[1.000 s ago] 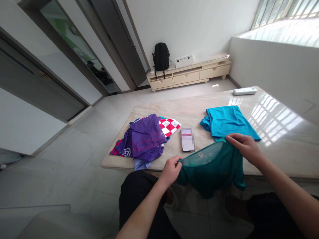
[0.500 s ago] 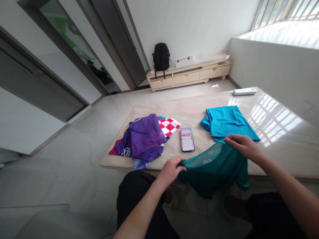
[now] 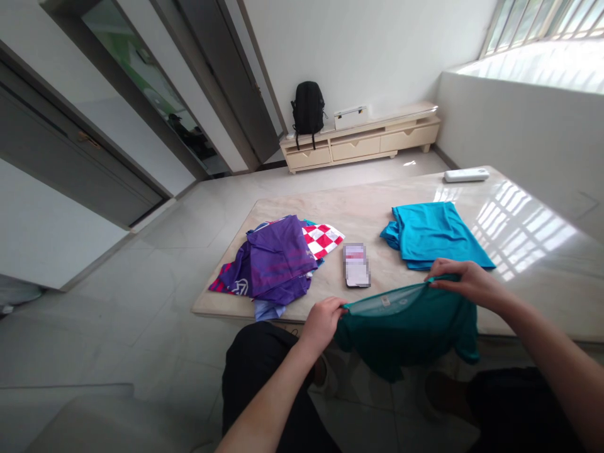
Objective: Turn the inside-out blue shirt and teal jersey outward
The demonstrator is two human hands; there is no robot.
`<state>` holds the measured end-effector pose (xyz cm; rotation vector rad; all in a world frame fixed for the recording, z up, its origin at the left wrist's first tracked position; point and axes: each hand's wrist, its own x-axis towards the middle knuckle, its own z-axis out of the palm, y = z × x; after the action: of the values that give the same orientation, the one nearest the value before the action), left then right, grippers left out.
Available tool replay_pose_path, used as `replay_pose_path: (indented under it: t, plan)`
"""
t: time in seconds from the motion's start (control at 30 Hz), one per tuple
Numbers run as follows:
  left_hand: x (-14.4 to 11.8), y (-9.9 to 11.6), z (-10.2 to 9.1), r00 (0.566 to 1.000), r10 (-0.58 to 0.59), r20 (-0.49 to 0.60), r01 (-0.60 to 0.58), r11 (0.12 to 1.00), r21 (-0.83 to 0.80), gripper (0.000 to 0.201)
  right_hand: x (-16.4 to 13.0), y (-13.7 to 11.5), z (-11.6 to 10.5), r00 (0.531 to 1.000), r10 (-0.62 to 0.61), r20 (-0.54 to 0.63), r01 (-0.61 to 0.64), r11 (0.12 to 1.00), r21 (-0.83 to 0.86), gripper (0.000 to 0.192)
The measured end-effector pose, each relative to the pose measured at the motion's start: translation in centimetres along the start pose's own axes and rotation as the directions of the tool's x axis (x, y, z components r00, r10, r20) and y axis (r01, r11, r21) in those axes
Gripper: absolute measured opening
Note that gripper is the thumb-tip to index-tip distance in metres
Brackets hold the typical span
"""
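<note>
A dark teal shirt hangs over the near edge of the marble table. My left hand grips its left upper corner and my right hand grips its right upper corner, holding the top edge stretched between them just above the tabletop. A folded light blue shirt lies flat behind my right hand. A phone lies on the table between my hands and a pile of clothes with a purple shirt on top and a red-and-white checked one beneath.
A white remote lies at the table's far right corner. A low cabinet with a black backpack and a white box stands against the far wall. Tiled floor lies left of the table; my dark-trousered legs are below.
My right hand has moved right and slightly down, pulling the teal shirt's top edge straighter and wider. My left hand has stayed nearly in place.
</note>
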<state>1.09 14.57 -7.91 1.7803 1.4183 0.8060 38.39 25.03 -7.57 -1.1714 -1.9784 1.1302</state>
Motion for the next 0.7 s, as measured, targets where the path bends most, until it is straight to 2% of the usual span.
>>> replay_pose_path:
  t: [0.1, 0.23, 0.33, 0.4, 0.5, 0.6, 0.7]
  plan:
    - [-0.1, 0.1, 0.0, 0.999, -0.04, -0.021, 0.041, 0.998, 0.038, 0.025, 0.1, 0.2, 0.3, 0.992, -0.02, -0.125, 0.021, 1.0, 0.003, 0.045]
    - [-0.2, 0.5, 0.0, 0.997, -0.024, -0.067, 0.034, 0.987, 0.16, 0.022, 0.1, 0.2, 0.9, 0.974, -0.02, -0.225, 0.023, 1.0, 0.011, 0.043]
    - [-0.3, 1.1, 0.1, 0.993, 0.05, -0.105, -0.033, 0.987, 0.16, 0.022, 0.0, 0.0, 1.6, 0.951, 0.025, -0.307, -0.02, 1.0, 0.022, 0.044]
    - [-0.3, 1.4, 0.1, 0.985, 0.11, -0.132, -0.096, 0.989, 0.112, 0.024, 0.0, -0.3, 1.9, 0.947, 0.039, -0.32, -0.032, 0.999, 0.026, 0.045]
    - [-0.3, 1.7, 0.1, 0.973, 0.16, -0.164, -0.151, 0.986, 0.063, 0.026, 0.0, -0.9, 2.2, 0.943, -0.004, -0.333, 0.015, 0.999, 0.03, 0.041]
    - [-0.1, 1.4, 0.1, 0.976, 0.092, -0.197, -0.086, 0.996, 0.038, 0.028, 0.0, -1.4, 2.4, 0.927, -0.029, -0.373, 0.041, 0.999, 0.025, 0.039]
    - [-0.1, 1.1, 0.1, 0.976, 0.035, -0.213, -0.021, 0.998, 0.066, 0.028, 0.0, -1.6, 2.8, 0.906, 0.003, -0.424, -0.003, 1.0, 0.001, 0.04]
